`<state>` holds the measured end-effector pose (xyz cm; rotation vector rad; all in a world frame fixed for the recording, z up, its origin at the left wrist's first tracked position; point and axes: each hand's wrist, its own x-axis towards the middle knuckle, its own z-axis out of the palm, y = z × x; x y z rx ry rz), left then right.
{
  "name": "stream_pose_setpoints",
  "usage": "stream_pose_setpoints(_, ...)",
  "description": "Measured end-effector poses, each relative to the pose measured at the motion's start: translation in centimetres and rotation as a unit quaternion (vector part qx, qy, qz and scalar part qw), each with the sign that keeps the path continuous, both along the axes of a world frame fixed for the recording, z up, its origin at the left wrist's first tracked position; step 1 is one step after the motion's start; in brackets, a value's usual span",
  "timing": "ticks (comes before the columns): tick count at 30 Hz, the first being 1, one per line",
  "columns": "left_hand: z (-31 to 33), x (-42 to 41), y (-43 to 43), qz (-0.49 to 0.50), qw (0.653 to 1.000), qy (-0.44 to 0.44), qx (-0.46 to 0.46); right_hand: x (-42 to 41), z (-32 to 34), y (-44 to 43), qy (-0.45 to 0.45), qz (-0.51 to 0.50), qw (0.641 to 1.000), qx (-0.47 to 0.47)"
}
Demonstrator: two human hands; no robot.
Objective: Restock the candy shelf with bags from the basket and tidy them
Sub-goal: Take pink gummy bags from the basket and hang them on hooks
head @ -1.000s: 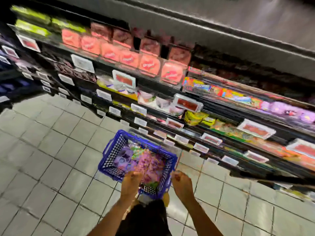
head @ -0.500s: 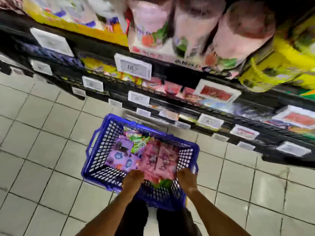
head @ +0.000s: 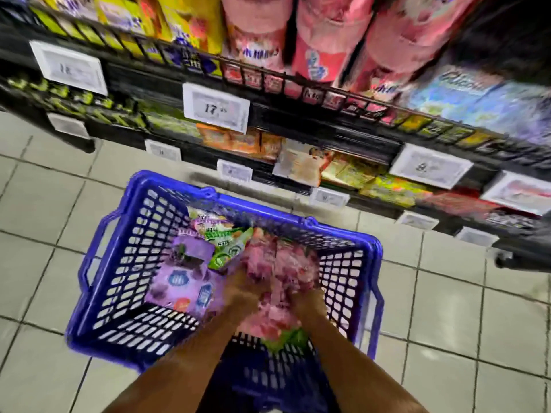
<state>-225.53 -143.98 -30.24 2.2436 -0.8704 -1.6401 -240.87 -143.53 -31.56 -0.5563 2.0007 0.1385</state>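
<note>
Both hands are down inside the blue plastic lattice basket [head: 140, 222], which sits on the pale tiled floor [head: 44, 204]. The left hand [head: 243, 293] and the right hand [head: 310, 302] flank a stack of pink candy bags [head: 280, 263], one hand against each side of it. Motion smear swallows the fingers completely, so I cannot tell whether either hand has closed on the stack or is only pressing against it. The print on the pink bags is unreadable too. A strip of green shows at the stack's near end, between the wrists.

Just left of the left hand lies a flat purple candy bag [head: 185, 281] with round blue badges on it. Ahead of that hand and slightly left is a green-and-white candy bag [head: 226, 245], partly tucked behind the purple one, and more packs behind it are too blurred to tell apart. Both forearms are cut off by the bottom edge, and they hide the basket's near wall.

Beyond the hands runs the black wire-fronted candy shelf [head: 298, 84]. Tall pink packs [head: 328, 40] stand on it straight ahead, their tops cropped by the frame. A white price tag [head: 216, 108] reading 17 hangs ahead and to the left. The lower shelves to the right dissolve into streaks of yellow and orange.
</note>
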Motion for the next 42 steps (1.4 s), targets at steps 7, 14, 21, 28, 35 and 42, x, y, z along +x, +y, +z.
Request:
stream_pose_setpoints(7, 5.3, 1.0, -0.3, 0.04, 0.988, 0.102, 0.113, -0.6, 6.7, 1.2, -0.211, -0.232, 0.949, -0.042)
stream_pose_setpoints(14, 20.3, 3.0, 1.4, 0.167, 0.969, 0.167, 0.072, -0.3, 22.9, 3.1, -0.177, -0.241, 0.934, -0.198)
stream_pose_setpoints(21, 41.2, 2.3, -2.4, 0.089, 0.957, 0.275, -0.012, -3.4, 42.3, 1.3, -0.208, -0.318, 0.878, -0.29)
stream_pose_setpoints(28, 56.3, 0.1, -5.5, 0.018, 0.96, 0.267, -0.086, -6.2, 59.7, -1.0, -0.253, -0.296, 0.801, -0.455)
stream_pose_setpoints(35, 68.7, -3.7, -9.4, -0.038, 0.923, 0.311, -0.222, -9.9, 72.1, -3.0, -0.22, -0.263, 0.752, -0.563)
stream_pose_setpoints(42, 78.0, -8.4, -10.4, -0.073, 0.87, 0.359, -0.329, -14.4, 81.1, -4.6, -0.259, -0.233, 0.705, -0.617)
